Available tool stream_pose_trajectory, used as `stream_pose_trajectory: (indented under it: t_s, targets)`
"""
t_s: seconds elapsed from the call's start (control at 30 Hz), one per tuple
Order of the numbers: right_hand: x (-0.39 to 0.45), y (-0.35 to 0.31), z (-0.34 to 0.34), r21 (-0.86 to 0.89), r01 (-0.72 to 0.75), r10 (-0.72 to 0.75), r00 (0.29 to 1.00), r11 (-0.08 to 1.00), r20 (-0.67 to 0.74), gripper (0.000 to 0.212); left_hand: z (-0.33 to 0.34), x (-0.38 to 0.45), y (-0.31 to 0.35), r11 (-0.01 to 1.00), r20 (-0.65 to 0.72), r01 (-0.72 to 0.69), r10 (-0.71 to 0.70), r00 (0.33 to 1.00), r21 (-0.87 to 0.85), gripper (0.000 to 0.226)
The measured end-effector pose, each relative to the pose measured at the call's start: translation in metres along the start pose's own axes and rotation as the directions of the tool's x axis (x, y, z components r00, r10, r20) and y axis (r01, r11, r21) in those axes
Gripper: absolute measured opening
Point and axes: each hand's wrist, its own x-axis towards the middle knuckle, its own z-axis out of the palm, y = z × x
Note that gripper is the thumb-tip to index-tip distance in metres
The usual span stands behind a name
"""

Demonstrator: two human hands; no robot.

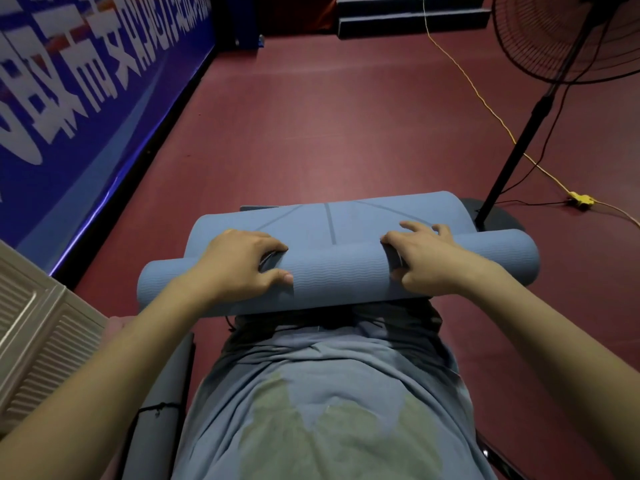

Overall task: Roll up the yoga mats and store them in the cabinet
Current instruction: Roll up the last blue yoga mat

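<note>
While the half-rolled blue foam yoga mat [337, 265] lies across the dark red floor [311, 133] just ahead of the person, left hand [239, 263] and right hand [424, 258] both curl around its roll, thumbs underneath, gripping it.

The half-rolled mat [337, 261] lies crosswise on the floor [311, 126] before the person, left hand [239, 265] and right hand [422, 258] on its roll, a banner [86, 98] along the left, a fan [540, 98] to the right, a cabinet [38, 341] near left.
</note>
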Motion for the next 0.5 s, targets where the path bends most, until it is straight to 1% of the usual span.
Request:
stream_pose_trajectory:
  t_s: [0.03, 0.07, 0.1, 0.17, 0.2, 0.27, 0.3, 0.37, 0.5]
  targets:
    - [0.001, 0.002, -0.002, 0.013, 0.016, -0.016, 1.0, 1.0, 0.0, 0.046, -0.001, -0.001, 0.005, 0.995, 0.008, -0.016, 0.015, 1.0, 0.098, 0.074]
    - [0.002, 0.005, -0.002, 0.033, 0.031, -0.031, 1.0, 0.999, 0.0, 0.055, -0.001, -0.001, 0.012, 0.985, 0.022, -0.028, 0.025, 0.999, 0.17, 0.072]
    - [0.002, 0.007, -0.003, 0.051, 0.042, -0.043, 0.999, 0.998, 0.009, 0.07, 0.0, -0.002, 0.018, 0.978, 0.039, -0.026, 0.018, 0.999, 0.208, 0.074]
    - [0.004, 0.009, -0.001, 0.031, 0.053, -0.055, 0.997, 0.998, 0.05, 0.102, 0.004, -0.002, 0.029, 0.965, 0.101, 0.014, -0.042, 0.994, 0.263, 0.089]
    - [0.005, 0.009, 0.001, 0.0, 0.054, -0.054, 0.996, 0.999, 0.065, 0.115, 0.007, -0.001, 0.032, 0.956, 0.124, 0.037, -0.076, 0.989, 0.292, 0.095]
    - [0.011, 0.009, 0.006, -0.051, 0.048, -0.044, 0.996, 0.998, 0.081, 0.132, 0.013, 0.003, 0.032, 0.945, 0.14, 0.08, -0.13, 0.982, 0.316, 0.105]
    - [0.014, 0.008, 0.008, -0.08, 0.049, -0.043, 0.996, 0.996, 0.081, 0.136, 0.015, 0.006, 0.031, 0.945, 0.146, 0.095, -0.147, 0.978, 0.314, 0.109]
    - [0.022, 0.007, 0.009, -0.141, 0.051, -0.042, 0.997, 0.989, 0.06, 0.138, 0.019, 0.012, 0.027, 0.948, 0.158, 0.112, -0.164, 0.974, 0.297, 0.112]
    - [0.033, 0.009, 0.01, -0.19, 0.063, -0.062, 0.998, 0.98, 0.012, 0.127, 0.014, 0.025, 0.022, 0.963, 0.191, 0.127, -0.174, 0.966, 0.237, 0.103]
